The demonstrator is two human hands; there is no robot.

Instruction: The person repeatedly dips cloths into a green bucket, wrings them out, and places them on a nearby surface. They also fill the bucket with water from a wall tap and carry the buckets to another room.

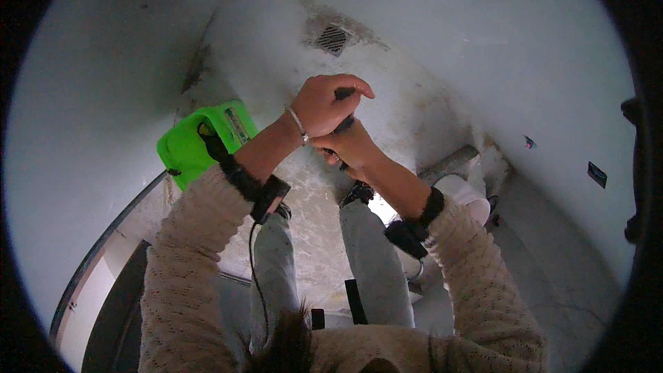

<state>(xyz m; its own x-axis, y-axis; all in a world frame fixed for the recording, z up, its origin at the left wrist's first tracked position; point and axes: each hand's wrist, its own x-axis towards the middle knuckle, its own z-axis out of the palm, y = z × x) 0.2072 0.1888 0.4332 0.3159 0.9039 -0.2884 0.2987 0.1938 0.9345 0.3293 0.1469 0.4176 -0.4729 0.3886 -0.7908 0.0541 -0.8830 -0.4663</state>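
Note:
My left hand point(323, 103) and my right hand point(353, 146) meet in front of me, above the floor. Both are closed round a dark, bunched thing point(343, 124) that looks like a wrung cloth. Small dark parts of it show between the left fingers and between the two hands; the fingers hide most of it. The left fist sits farther out, with the right one just nearer and slightly to its right. A bright green plastic tub point(190, 152) stands to the left, beyond my left forearm, with dark items on its rim.
A square floor drain point(333, 39) lies ahead in a stained patch. On the right, a white bucket point(464, 197) stands beside a low ledge point(449, 164). Pale walls rise on both sides. A dark wall box point(597, 174) shows at right. The floor point(314, 193) round my feet looks wet.

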